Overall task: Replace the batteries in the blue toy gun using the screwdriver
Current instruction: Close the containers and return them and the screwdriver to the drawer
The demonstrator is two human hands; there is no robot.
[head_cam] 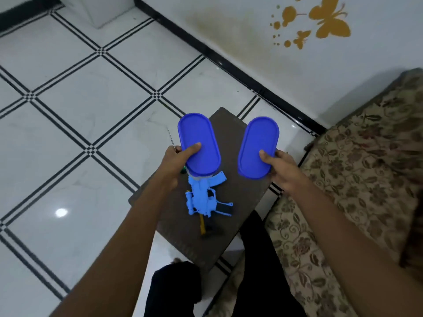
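Taken from left to right with the small dark table (231, 124) as the landmark, a thin metal shaft (171, 138) is seen first, projecting past the table's left edge from behind the left hand (180, 160); it may be the screwdriver, though this cannot be confirmed. The left hand is closed around a blue oval-lidded container (198, 145), thumb on the lid, held above the table's left half. A small green object (183, 171) shows just under that hand, too hidden to be identified. Below the container, on the table's middle, the blue toy gun (206, 195) is lying flat, untouched, with a yellow-and-black item (203, 226) just beyond it toward the near end of the table. Above the table's right half a second blue oval lid or container (258, 147) is gripped by the right hand (280, 170), thumb pressed on top; whether a tub sits beneath it cannot be told. Right of the table a patterned sofa (357, 170) is seen. The step in hand is judged to be preparation: both hands are occupied and the gun has not been opened. The next move would call for the containers to be set down clear of the gun, so that a hand is freed for the screwdriver and the battery cover screw.
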